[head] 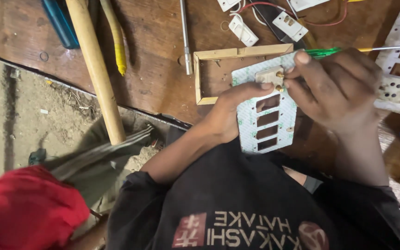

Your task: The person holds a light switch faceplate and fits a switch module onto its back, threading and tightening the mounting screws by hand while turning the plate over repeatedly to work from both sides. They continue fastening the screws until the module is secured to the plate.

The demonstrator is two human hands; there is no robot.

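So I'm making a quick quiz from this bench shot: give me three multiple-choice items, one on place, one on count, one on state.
1. Where is the wooden frame?
A on the workbench
B on the floor
C on a lap

2. How many rectangular cutouts are open in the held switch plate?
A two
B four
C six

3. What are both hands doing?
A resting flat
B pinching a beige switch module
C gripping the hammer

A: frame lies on the brown top.
B: four empty slots show.
B: left hand and right hand fingertips meet on it.
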